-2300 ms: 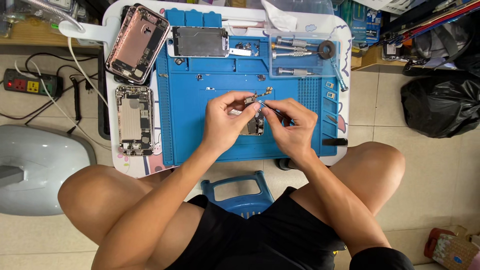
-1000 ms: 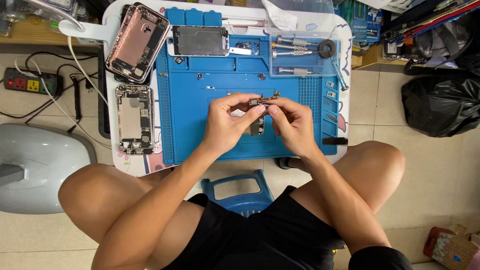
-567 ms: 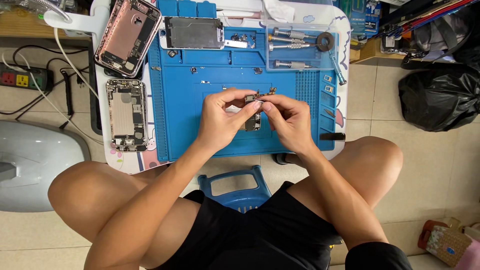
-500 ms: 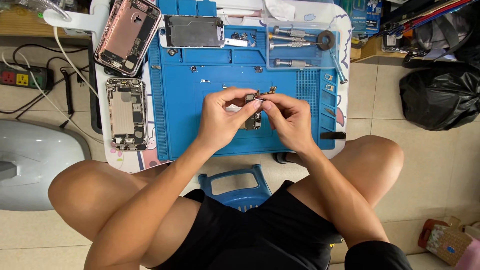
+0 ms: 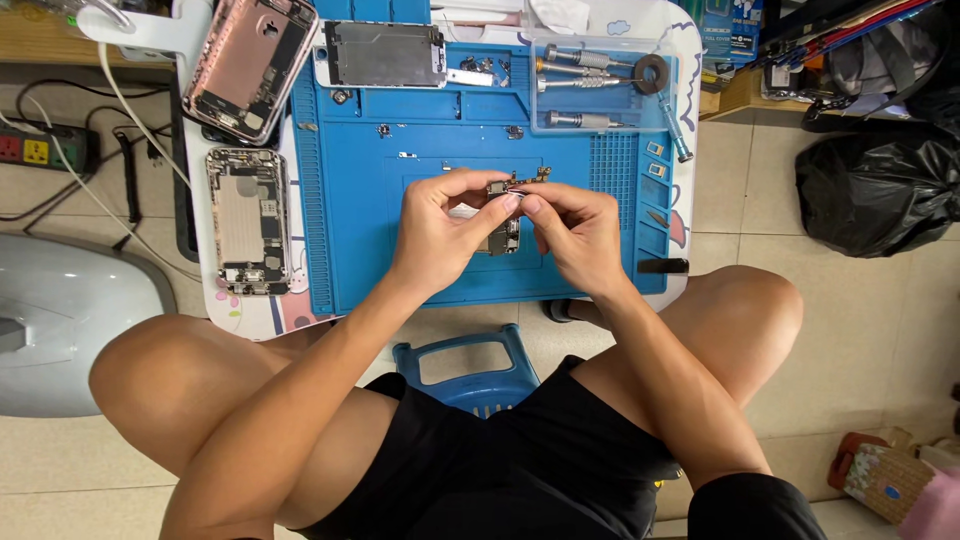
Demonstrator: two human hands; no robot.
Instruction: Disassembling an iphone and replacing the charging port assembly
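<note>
1. Over the middle of the blue repair mat (image 5: 350, 250), your left hand (image 5: 440, 225) and right hand (image 5: 575, 230) meet, fingertips almost touching.
2. Both hands pinch a small dark circuit part (image 5: 505, 188) between thumbs and forefingers, held just above the mat.
3. Below the fingertips, another piece of the part (image 5: 507, 238) shows between your hands; whether it rests on the mat is unclear.
4. Left of the mat, an opened phone body (image 5: 246, 222) lies on the white bench (image 5: 195, 120), insides facing up.
5. Above it, a pink phone housing (image 5: 250, 55) lies tilted.
6. At the mat's top edge lies a grey screen panel (image 5: 385, 52).
7. To the top right, screwdrivers (image 5: 585, 85) lie in a clear tray.
</note>
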